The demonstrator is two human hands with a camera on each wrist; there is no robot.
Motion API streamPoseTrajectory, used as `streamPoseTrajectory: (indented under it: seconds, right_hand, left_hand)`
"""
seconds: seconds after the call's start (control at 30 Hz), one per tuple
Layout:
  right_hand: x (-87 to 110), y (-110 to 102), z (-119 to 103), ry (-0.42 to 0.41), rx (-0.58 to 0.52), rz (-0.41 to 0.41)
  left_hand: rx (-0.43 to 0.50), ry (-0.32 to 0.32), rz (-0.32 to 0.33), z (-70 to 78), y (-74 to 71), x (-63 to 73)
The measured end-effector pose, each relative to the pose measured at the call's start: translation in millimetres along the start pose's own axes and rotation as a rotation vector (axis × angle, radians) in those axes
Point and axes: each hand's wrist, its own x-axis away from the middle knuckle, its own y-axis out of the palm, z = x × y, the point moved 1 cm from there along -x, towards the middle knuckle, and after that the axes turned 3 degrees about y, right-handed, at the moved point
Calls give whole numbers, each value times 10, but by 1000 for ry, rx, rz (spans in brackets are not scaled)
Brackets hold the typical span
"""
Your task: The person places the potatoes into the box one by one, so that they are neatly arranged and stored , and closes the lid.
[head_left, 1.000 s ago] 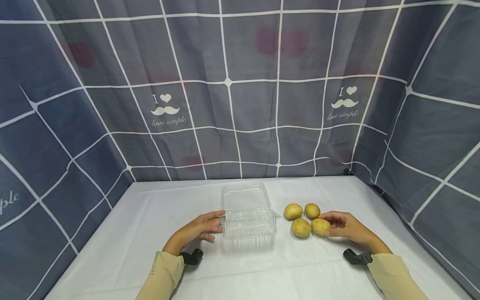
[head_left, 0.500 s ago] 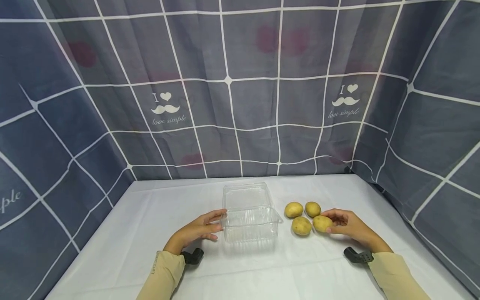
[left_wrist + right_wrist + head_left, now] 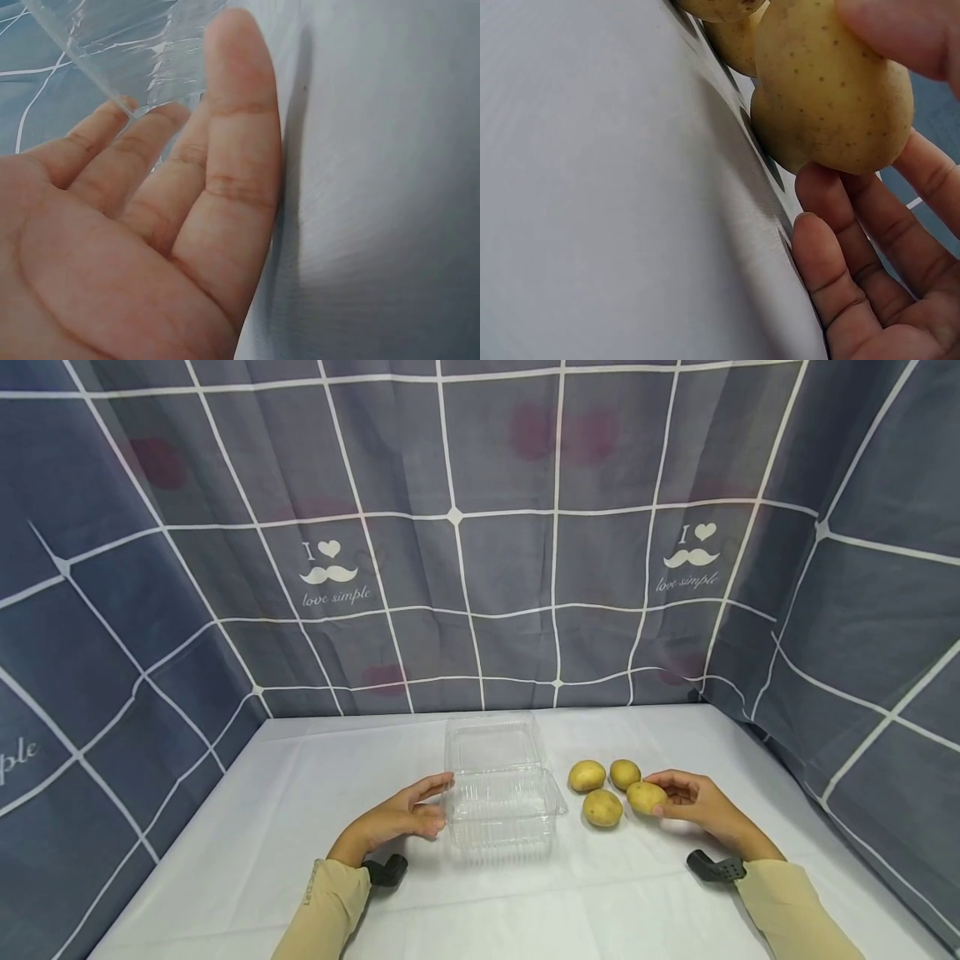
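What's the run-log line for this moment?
left hand: at clear container | right hand: holding potato | lid: open | container: no potatoes inside | other three potatoes: on table

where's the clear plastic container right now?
In the head view, the clear plastic container sits open on the white table, with the left hand by its left side and four potatoes off to its right.

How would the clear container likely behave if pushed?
The container looks clear and thin-walled, so it is probably light and apt to slide. Being ribbed, it may be fairly stiff, yet flex under a firm press. Its lid, open at the far side, might wobble.
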Motion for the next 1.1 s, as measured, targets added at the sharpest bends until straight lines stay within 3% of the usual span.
streamPoseTrajectory:
  seconds: [0.63, 1.1]
  right_hand:
    - [-64, 2, -88, -46, -32, 31]
    - [-63, 45, -235, -72, 20, 60]
  left_hand:
    - [-50, 26, -17, -18, -16, -15]
    - [-47, 23, 2, -21, 11, -9]
